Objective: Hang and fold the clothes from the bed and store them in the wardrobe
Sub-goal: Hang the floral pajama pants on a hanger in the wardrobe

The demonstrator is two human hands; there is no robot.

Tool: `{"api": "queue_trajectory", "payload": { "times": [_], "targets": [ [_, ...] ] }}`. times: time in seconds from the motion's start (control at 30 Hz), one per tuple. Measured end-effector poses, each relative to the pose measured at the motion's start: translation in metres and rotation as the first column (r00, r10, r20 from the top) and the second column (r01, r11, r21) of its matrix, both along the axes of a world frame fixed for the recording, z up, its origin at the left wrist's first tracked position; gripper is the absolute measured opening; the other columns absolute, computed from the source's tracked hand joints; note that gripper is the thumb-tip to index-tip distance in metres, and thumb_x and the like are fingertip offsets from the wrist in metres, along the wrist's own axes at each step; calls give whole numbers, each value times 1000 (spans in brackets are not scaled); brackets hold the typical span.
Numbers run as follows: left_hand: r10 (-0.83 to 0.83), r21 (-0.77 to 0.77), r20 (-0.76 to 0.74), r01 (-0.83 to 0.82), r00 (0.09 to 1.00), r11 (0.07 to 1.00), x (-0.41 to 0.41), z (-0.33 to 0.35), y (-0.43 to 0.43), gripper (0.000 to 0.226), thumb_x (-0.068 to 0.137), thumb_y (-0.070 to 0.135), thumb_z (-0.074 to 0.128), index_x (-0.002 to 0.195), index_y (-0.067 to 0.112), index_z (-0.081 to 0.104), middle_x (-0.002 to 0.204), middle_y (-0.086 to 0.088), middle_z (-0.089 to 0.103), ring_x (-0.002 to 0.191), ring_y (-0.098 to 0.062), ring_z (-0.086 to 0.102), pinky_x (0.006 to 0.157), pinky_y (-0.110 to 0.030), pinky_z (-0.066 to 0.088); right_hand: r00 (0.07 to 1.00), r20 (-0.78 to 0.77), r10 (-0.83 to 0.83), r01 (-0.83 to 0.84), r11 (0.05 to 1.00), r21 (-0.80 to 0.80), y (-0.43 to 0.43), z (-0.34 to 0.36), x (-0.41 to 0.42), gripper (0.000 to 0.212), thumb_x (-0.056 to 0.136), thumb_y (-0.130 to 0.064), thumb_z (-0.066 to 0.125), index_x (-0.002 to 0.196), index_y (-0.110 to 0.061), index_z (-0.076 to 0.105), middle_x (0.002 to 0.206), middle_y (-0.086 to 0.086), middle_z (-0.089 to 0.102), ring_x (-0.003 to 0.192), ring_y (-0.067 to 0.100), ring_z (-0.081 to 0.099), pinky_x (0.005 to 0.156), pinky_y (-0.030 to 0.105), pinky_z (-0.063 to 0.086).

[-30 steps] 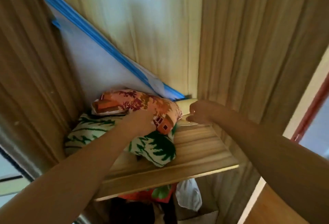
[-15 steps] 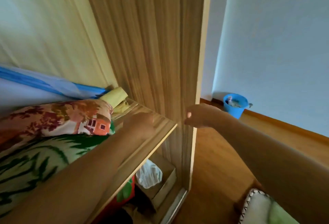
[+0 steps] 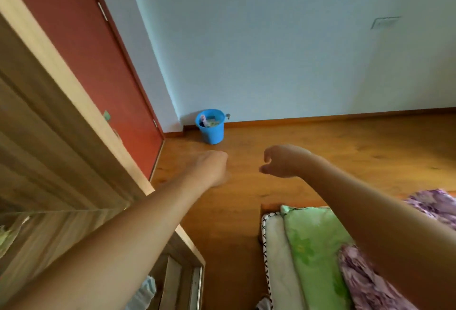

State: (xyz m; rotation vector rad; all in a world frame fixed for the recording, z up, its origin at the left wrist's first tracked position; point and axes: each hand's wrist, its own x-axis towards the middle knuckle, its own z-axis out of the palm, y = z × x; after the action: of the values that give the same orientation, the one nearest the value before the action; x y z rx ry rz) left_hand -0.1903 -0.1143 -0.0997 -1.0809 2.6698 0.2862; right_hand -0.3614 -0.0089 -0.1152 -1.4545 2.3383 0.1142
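Both my arms reach out over the wooden floor, away from the wardrobe. My left hand (image 3: 211, 168) hangs with its fingers curled under and holds nothing. My right hand (image 3: 280, 161) is loosely curled and holds nothing. The wooden wardrobe (image 3: 56, 186) fills the left side, its side panel blurred; a bit of pale cloth (image 3: 145, 292) shows in its lower part. The bed (image 3: 278, 255) lies at the lower right with a green flowered cover (image 3: 313, 248) and purple patterned cloth (image 3: 365, 282) on it.
A blue bucket (image 3: 211, 126) stands on the floor by the far wall corner. A red door (image 3: 98, 68) is behind the wardrobe on the left. Bare wooden floor (image 3: 345, 151) stretches between the wardrobe, bed and wall.
My view swung right, from the wardrobe shelf with folded patterned clothes to the floor and bed. Both hands left the shelf and now hang in the air with nothing in them.
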Motion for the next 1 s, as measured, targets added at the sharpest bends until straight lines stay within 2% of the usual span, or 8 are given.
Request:
{"api": "queue_trajectory", "payload": {
  "times": [0.13,0.27,0.4,0.47,0.73,0.83,0.93,1.0],
  "targets": [
    [-177,-29,27,178,984,984,-80,-9,-3,36,97,40,58,126,20,59,121,-4,60,105,-24,58,84,-38,51,989,32,-147,146,989,21,20,-10,-57,50,96,-56,55,131,-21,61,131,4,63,118,28,59,93,41,51],
    [-299,-14,45,300,953,954,-149,-19,7,34,95,38,59,124,21,60,119,-3,60,99,-23,56,69,-34,44,949,70,-308,308,951,13,50,-16,-105,44,92,-56,57,122,-24,63,120,2,66,102,25,60,85,41,54],
    [-459,-5,75,460,885,888,-218,-29,35,32,94,41,57,121,23,62,116,-2,62,100,-24,58,81,-37,53,872,80,-483,484,875,16,105,-26,-150,48,89,-60,57,122,-26,62,119,3,66,105,27,62,88,43,55],
    [-541,-13,89,544,836,839,-252,-33,55,33,95,44,55,122,26,61,117,0,63,101,-23,59,79,-35,52,810,83,-581,581,814,28,141,-33,-164,48,86,-60,57,120,-26,64,118,3,67,105,28,63,88,43,55],
    [-852,30,120,856,510,517,-350,-60,163,36,93,46,53,124,30,58,126,2,62,111,-24,60,80,-33,50,486,52,-872,873,487,20,279,-49,-156,24,88,-51,54,96,-29,60,93,-4,67,82,21,60,67,31,50],
    [-935,41,74,936,346,350,-368,-71,195,35,90,47,56,120,29,61,126,1,64,113,-25,61,83,-35,52,336,35,-941,941,337,28,306,-49,-139,33,87,-49,57,99,-19,64,97,1,69,79,21,60,66,31,52],
    [-982,64,44,980,184,187,-382,-82,215,27,88,47,57,106,27,60,117,-1,66,106,-26,62,76,-35,50,177,26,-984,982,178,67,322,-51,-121,37,90,-48,59,109,-16,66,104,5,70,85,23,64,75,35,57],
    [-995,78,32,992,98,100,-391,-88,224,23,87,45,58,99,26,57,113,-2,66,102,-26,61,73,-35,48,94,20,-995,991,95,94,329,-52,-111,39,91,-47,61,116,-17,66,108,8,70,91,24,64,73,31,53]
  ]
}}
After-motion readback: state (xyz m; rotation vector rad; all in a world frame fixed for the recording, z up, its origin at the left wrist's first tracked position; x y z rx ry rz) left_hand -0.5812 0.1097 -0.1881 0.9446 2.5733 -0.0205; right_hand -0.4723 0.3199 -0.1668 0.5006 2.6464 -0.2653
